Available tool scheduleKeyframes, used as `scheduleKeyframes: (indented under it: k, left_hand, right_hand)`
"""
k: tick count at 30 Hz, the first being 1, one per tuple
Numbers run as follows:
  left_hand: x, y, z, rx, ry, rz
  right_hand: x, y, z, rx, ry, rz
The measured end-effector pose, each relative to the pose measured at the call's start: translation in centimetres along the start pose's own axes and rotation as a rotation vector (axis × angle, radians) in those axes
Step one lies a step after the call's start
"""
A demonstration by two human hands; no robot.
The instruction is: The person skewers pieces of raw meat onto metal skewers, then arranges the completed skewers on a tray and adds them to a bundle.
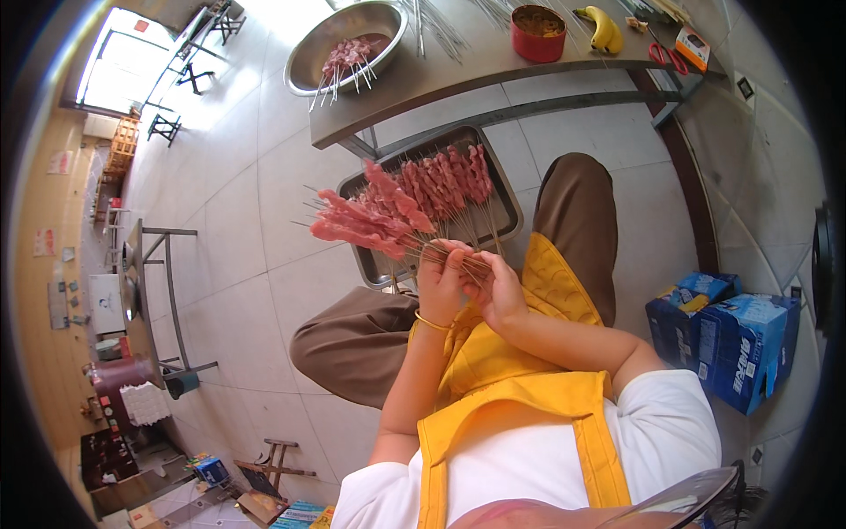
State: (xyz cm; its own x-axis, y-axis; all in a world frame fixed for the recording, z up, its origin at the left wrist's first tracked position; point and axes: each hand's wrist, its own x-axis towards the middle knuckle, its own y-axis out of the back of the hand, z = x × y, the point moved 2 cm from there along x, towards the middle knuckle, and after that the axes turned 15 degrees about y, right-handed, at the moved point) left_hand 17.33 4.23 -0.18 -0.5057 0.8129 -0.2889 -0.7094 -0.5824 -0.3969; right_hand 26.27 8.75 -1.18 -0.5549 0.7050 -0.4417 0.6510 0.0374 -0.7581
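Note:
Both my hands meet above my lap around a bunch of thin skewers (423, 246) threaded with raw meat strips (363, 218), which fan out to the left. My left hand (441, 281), with a yellow bangle at the wrist, closes on the skewers near the meat. My right hand (500, 291) has its fingers around their bare ends. Beyond the hands, a metal tray (514, 221) on the floor holds rows of skewered meat (439, 182), partly covered by the held bunch. A steel bowl (294, 63) on the table's end contains raw meat pieces (347, 54) and several skewers.
The metal table (396, 112) carries loose skewers (439, 30), a red tin (538, 40), bananas (605, 32), red-handled scissors (667, 58) and a small orange-white box (692, 47). Blue cartons (743, 344) stand on the right. Another table (142, 297) and folding stools (164, 127) are at the left.

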Motion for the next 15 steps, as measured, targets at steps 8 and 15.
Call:
scheduleKeyframes:
  k: [8, 15]
  left_hand:
    - [-0.5, 0.0, -0.5, 0.247, -0.044, 0.066]
    - [-0.2, 1.2, 1.0, 0.188, 0.039, 0.053]
  right_hand:
    - [0.9, 0.1, 0.7, 0.03, -0.002, 0.136]
    - [0.9, -0.1, 0.1, -0.249, -0.02, -0.26]
